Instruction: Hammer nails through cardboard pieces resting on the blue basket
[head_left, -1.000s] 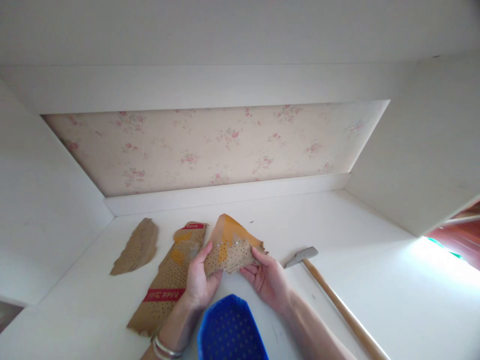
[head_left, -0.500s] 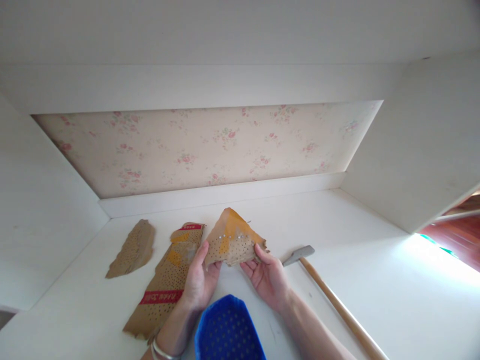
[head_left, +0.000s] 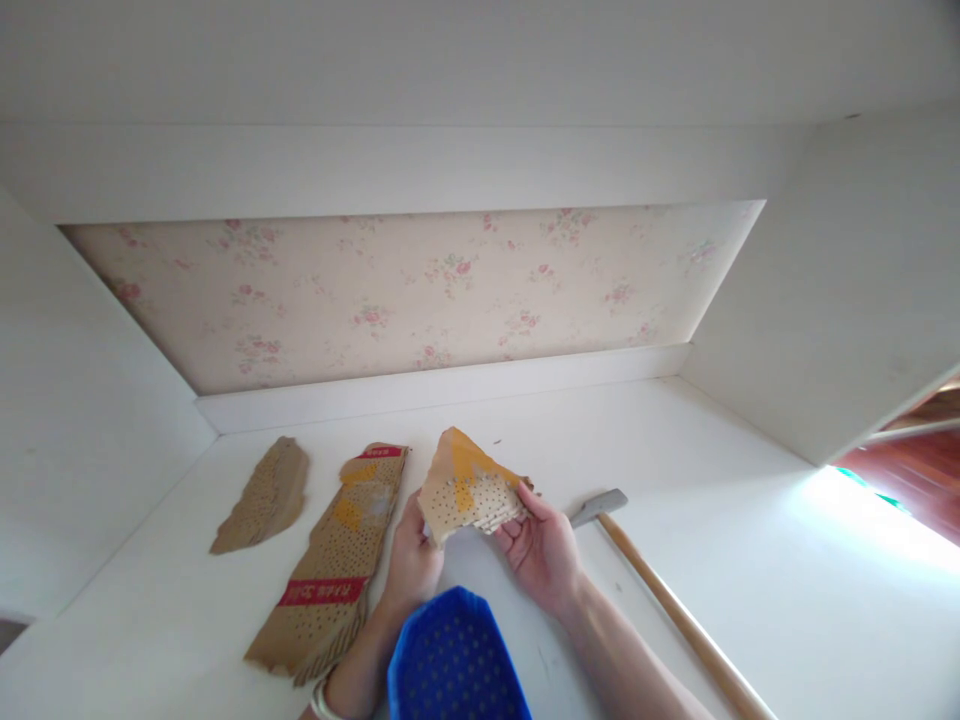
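Observation:
A torn piece of brown cardboard (head_left: 450,500) is held up between my two hands. It is punched with many small holes and has a yellow-orange patch across its upper side; layered edges show along its lower rim. My left hand (head_left: 414,560) grips the lower left corner, most of its fingers hidden behind the piece. With the thumb in front and the fingers behind, my right hand (head_left: 544,560) pinches the right end. Below both hands sits a blue object (head_left: 457,655) with a dotted surface, cut off by the bottom edge.
A longer perforated cardboard strip (head_left: 330,540) with red bands lies left of my hands, and a smaller brown scrap (head_left: 266,500) farther left. On the right rests a tool with a grey head (head_left: 600,505) and long wooden handle (head_left: 682,615). White panels surround the white surface (head_left: 645,430).
The cardboard piece has turned and dropped slightly, showing more of its layered lower edge. My left hand has shifted its grip, its fingers now more behind the piece.

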